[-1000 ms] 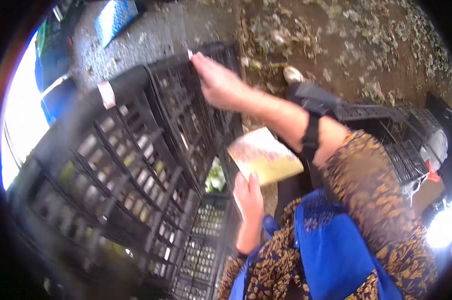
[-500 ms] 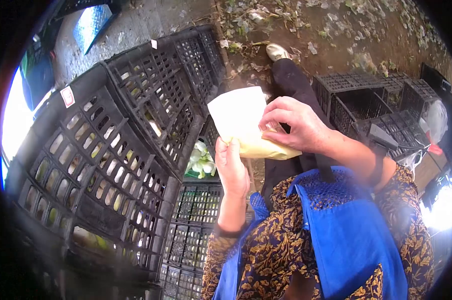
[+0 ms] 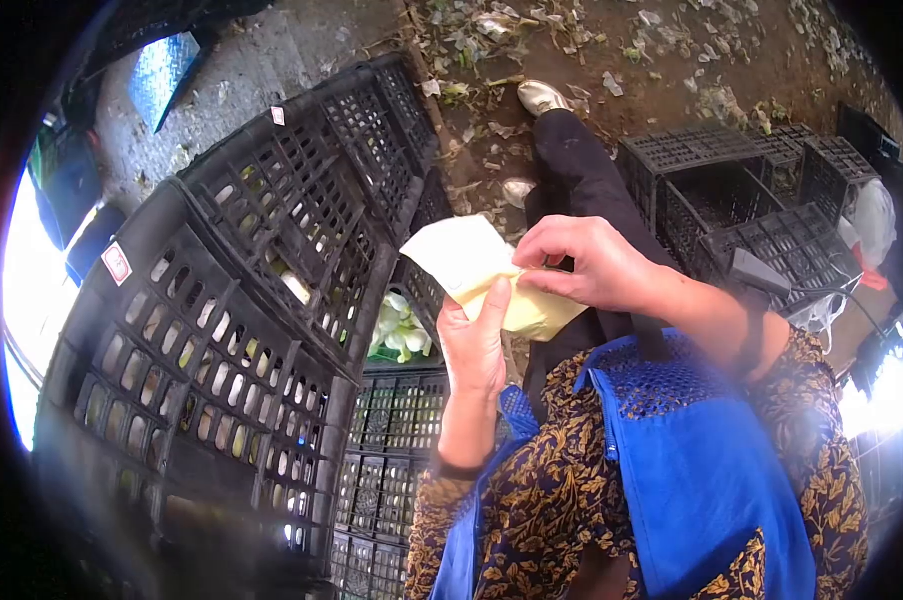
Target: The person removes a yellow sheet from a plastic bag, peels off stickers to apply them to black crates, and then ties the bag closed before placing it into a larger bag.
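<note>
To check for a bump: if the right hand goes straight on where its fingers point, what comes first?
The right hand pinches the yellowish paper, so that is first; beyond it probably the tilted black crate, depth unclear.

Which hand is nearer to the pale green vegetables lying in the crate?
Left. The left hand holds the yellow paper just beside the vegetables; the right hand pinches the paper's far side, farther away.

The paper [image 3: 462,255] lies between the left hand [image 3: 475,345], below it, and the right hand [image 3: 582,262], at its right edge. Stacked crates [image 3: 242,300] stand left, greens [image 3: 400,325] just beside them; other crates [image 3: 732,200] sit right.
</note>
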Tool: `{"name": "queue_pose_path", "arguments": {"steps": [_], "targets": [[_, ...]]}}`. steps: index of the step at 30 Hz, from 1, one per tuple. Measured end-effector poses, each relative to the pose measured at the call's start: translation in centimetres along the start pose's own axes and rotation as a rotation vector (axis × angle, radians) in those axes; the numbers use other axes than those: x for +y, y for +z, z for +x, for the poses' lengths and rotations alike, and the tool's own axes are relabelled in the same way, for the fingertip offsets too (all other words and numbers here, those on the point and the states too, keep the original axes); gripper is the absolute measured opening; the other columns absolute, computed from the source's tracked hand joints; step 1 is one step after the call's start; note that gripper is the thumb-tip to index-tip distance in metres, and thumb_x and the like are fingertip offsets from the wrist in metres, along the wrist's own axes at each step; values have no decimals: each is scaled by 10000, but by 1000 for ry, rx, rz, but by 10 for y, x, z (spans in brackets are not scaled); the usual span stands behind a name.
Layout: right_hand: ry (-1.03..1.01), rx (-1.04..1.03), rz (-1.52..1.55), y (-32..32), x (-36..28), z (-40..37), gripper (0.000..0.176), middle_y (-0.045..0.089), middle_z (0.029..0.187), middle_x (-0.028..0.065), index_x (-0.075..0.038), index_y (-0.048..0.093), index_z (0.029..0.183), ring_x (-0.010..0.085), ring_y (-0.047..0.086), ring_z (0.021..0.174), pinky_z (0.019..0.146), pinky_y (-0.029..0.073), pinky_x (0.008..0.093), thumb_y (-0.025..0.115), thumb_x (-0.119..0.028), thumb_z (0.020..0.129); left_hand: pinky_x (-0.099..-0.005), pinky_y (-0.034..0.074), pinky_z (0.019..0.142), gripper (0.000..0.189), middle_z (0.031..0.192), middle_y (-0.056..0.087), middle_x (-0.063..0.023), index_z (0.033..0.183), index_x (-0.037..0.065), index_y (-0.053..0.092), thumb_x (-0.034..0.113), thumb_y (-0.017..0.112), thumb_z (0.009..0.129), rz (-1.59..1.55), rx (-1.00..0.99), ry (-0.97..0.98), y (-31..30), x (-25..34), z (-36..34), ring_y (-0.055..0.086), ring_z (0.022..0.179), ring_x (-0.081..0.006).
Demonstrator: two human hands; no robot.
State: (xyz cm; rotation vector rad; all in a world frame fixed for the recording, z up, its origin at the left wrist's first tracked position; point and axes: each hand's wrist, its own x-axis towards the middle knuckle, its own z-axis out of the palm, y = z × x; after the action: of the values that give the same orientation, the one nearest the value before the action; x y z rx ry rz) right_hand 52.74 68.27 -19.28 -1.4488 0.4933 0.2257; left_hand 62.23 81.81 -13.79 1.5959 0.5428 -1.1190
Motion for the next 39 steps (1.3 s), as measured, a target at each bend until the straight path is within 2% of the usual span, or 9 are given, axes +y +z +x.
{"name": "queue_pose_path", "arguments": {"steps": [3, 6, 13, 17, 21, 27, 32, 37, 39], "targets": [[117, -21, 258, -2, 6, 4, 142, 646, 805, 37, -25, 675, 863, 102, 607, 717, 634, 494, 263, 679, -146, 789, -272, 468, 846, 301, 1053, 614, -48, 1130, 25, 566, 53, 646, 842, 15, -6, 19, -1, -4, 6, 589, 926, -124], [415, -140, 454, -14, 4, 13, 145, 654, 845, 20, 0, 679, 903, 72, 582, 776, 682, 478, 238, 667, -125, 830, -269, 467, 840, 278, 1039, 615, -46, 1114, 19, 568, 64, 641, 850, 88, -12, 66, 2, -2, 9, 583, 917, -113], [602, -183, 512, -22, 20, 33, 140, 652, 776, 15, -11, 675, 868, 60, 579, 707, 657, 481, 212, 646, -140, 823, -262, 472, 815, 230, 979, 638, -70, 1058, -36, 568, 60, 628, 858, 256, -37, 168, 6, 0, 23, 591, 880, -112], [747, 40, 777, -27, 32, 65, 113, 603, 712, 1, -39, 633, 789, 66, 561, 635, 581, 467, 224, 596, -143, 818, -268, 471, 811, 235, 994, 638, -84, 1056, -45, 568, 55, 628, 853, 309, 45, 106, -14, -12, 34, 590, 881, -119], [423, 259, 554, -24, 49, 140, 213, 628, 736, 52, 10, 615, 861, 98, 587, 636, 605, 493, 246, 589, -201, 846, -303, 472, 803, 300, 962, 654, -126, 1032, -65, 577, 141, 660, 830, 446, 249, -76, -35, -41, 42, 611, 875, -169], [-56, 557, 23, 4, 82, 268, 186, 668, 779, 92, -4, 650, 909, 140, 620, 662, 643, 486, 267, 597, -172, 850, -310, 474, 801, 316, 955, 665, -120, 1043, -50, 590, 162, 668, 822, 498, 262, -175, -22, -55, 45, 620, 882, -169], [-62, 631, -60, 29, 99, 317, 163, 646, 827, 139, -72, 646, 850, 328, 617, 778, 699, 495, 410, 556, -208, 840, -295, 479, 777, 297, 941, 673, -101, 1041, -35, 604, 166, 662, 829, 390, 296, -212, -30, -79, 45, 625, 856, -151], [-84, 674, -120, 61, 111, 330, 166, 647, 852, 133, -73, 646, 874, 333, 616, 776, 710, 500, 413, 560, -211, 843, -282, 473, 773, 280, 938, 674, -91, 1042, -35, 605, 156, 651, 843, 353, 305, -230, -31, -89, 46, 609, 853, -127], [-100, 704, -82, 72, 109, 329, 185, 655, 898, 165, -39, 663, 947, 311, 641, 859, 761, 514, 344, 600, -171, 833, -277, 470, 774, 268, 947, 672, -87, 1047, -37, 605, 142, 642, 850, 310, 267, -233, -34, -94, 44, 603, 856, -121]]}}
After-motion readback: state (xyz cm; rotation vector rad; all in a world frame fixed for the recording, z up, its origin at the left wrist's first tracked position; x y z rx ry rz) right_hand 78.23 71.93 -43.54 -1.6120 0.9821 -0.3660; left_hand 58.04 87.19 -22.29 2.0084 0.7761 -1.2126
